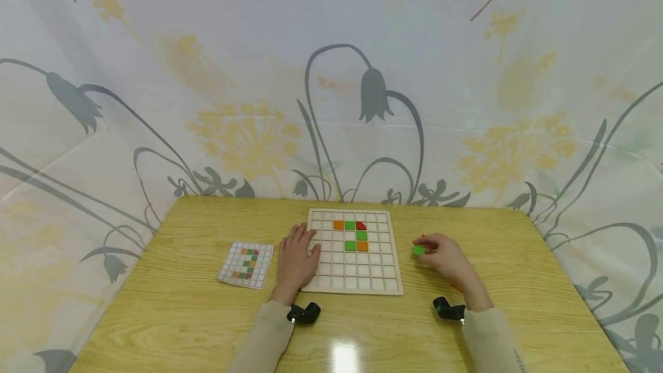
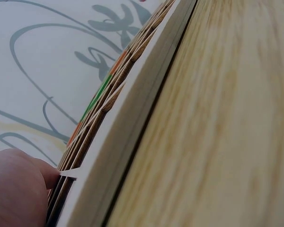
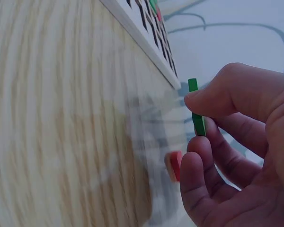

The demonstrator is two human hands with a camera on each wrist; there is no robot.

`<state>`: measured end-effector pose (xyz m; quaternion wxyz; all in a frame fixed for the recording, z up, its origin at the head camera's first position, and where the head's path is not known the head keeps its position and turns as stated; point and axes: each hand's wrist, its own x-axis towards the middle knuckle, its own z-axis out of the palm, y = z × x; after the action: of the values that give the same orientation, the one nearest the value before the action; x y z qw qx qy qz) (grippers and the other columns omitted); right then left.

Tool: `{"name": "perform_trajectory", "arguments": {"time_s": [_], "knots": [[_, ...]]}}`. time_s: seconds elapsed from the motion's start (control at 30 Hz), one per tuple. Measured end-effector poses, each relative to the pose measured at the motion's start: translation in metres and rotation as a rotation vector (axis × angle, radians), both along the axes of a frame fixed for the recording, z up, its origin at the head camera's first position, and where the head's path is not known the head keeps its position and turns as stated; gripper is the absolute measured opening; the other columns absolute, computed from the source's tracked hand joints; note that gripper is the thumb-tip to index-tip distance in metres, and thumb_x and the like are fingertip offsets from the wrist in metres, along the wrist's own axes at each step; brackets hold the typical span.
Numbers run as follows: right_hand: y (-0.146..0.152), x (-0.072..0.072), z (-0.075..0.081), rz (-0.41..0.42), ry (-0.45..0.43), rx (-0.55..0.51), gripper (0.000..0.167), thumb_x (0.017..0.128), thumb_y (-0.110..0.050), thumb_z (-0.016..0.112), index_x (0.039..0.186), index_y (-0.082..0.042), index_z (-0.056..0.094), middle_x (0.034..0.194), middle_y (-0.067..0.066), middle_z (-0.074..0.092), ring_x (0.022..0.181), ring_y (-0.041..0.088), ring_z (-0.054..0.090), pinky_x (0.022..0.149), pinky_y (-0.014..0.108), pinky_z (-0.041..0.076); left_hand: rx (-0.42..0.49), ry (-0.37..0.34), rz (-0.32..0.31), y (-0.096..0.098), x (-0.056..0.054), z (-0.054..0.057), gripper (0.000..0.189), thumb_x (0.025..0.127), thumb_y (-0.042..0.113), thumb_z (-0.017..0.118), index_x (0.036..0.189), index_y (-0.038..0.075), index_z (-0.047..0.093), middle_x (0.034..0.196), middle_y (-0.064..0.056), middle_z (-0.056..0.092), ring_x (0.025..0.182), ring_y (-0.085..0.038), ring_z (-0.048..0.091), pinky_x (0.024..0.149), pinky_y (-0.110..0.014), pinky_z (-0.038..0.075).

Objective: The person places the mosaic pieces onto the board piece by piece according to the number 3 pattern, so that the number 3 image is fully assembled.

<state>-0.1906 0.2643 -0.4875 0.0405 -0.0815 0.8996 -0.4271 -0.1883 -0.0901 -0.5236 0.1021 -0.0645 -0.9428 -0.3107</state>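
Observation:
A pale wooden grid board (image 1: 357, 285) lies in the middle of the table. On it, orange, green and red tiles fill several cells in its upper part, one a green tile (image 1: 350, 245). My left hand (image 1: 297, 258) rests flat along the board's left edge, fingers straight, thumb over the rim. Right of the board, my right hand (image 1: 443, 257) pinches a green tile (image 3: 197, 113) between thumb and fingers, above the table. A red piece (image 3: 175, 165) lies below those fingers in the right wrist view.
A paper card (image 1: 245, 265) printed with a coloured grid pattern lies left of my left hand. An orange piece (image 1: 457, 286) shows partly under my right wrist. The wooden table (image 1: 171, 304) meets a flowered cloth (image 1: 248, 73) at the back.

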Motion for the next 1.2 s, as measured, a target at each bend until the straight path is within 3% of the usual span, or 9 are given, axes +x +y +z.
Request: {"name": "perform_trajectory", "arguments": {"time_s": [0.33,0.6,1.2], "knots": [[-0.028,-0.005,-0.005,0.088,0.025,0.022,0.035,0.079,-0.003,0.074,0.114,0.0,0.072,0.099,0.008,0.062,0.083,0.02,0.054,0.07,0.035,0.048,0.006,-0.002,-0.006,0.0,0.0,-0.001,0.041,0.103,0.028,0.053,0.139,0.01,0.058,0.155,-0.014,0.039,0.146,-0.034,0.026,0.116,-0.056,0.021],[-0.053,-0.008,-0.006,0.15,0.037,0.025,0.029,0.082,-0.002,0.075,0.111,0.0,0.073,0.098,0.007,0.061,0.081,0.019,0.052,0.07,0.032,0.048,0.013,0.0,-0.003,0.0,-0.001,-0.001,0.04,0.102,0.027,0.054,0.139,0.01,0.058,0.155,-0.015,0.039,0.146,-0.034,0.027,0.116,-0.056,0.021],[-0.095,-0.016,-0.009,0.207,0.043,0.052,0.024,0.081,0.0,0.073,0.104,-0.006,0.075,0.088,0.001,0.06,0.078,0.017,0.051,0.069,0.031,0.047,-0.004,0.004,-0.001,0.0,-0.001,-0.003,0.04,0.102,0.027,0.054,0.139,0.01,0.058,0.155,-0.015,0.039,0.146,-0.034,0.027,0.116,-0.056,0.022]]}}
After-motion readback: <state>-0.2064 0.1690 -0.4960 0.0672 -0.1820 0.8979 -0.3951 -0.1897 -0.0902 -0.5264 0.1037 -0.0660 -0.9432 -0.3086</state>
